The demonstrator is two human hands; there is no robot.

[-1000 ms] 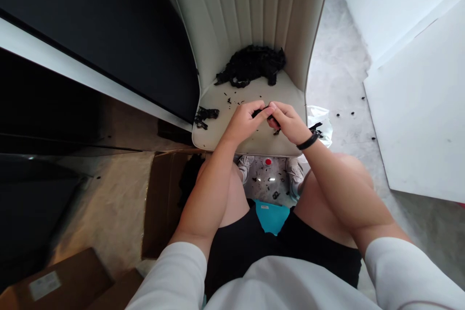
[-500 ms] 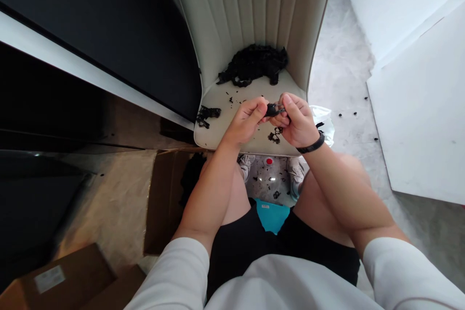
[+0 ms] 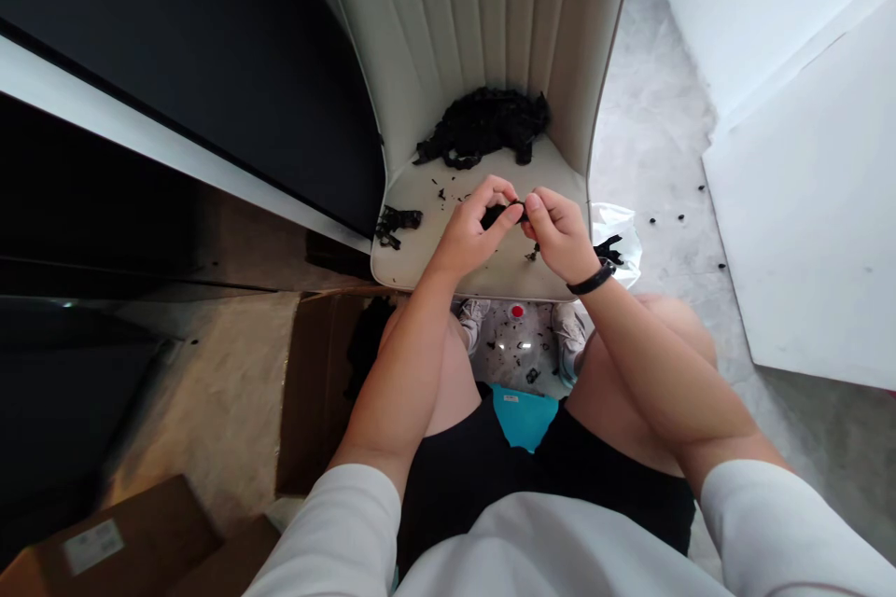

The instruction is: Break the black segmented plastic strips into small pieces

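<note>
Between my two hands, above the chair seat, is a small black piece (image 3: 496,214), partly hidden by the fingers; its kind I cannot make out. My left hand (image 3: 477,226) curls around it with the thumb across its near side. The fingertips of my right hand (image 3: 560,229) pinch its right end. Behind the hands a heap of black pieces (image 3: 486,123) lies against the backrest of the cream chair (image 3: 420,272). A smaller black cluster (image 3: 398,224) rests at the seat's left edge, and a black scrap (image 3: 532,254) shows under my right hand.
A white plastic bag (image 3: 626,242) with black pieces is right of the seat. An open cardboard box (image 3: 308,401) holding black material stands left of my legs. Dark bits litter the floor (image 3: 672,168). A white panel (image 3: 812,233) borders the right, a black cabinet (image 3: 210,47) the left.
My left fingers have lifted and curled over the black piece, and my right hand has come in closer to the left. The view has shifted slightly.
</note>
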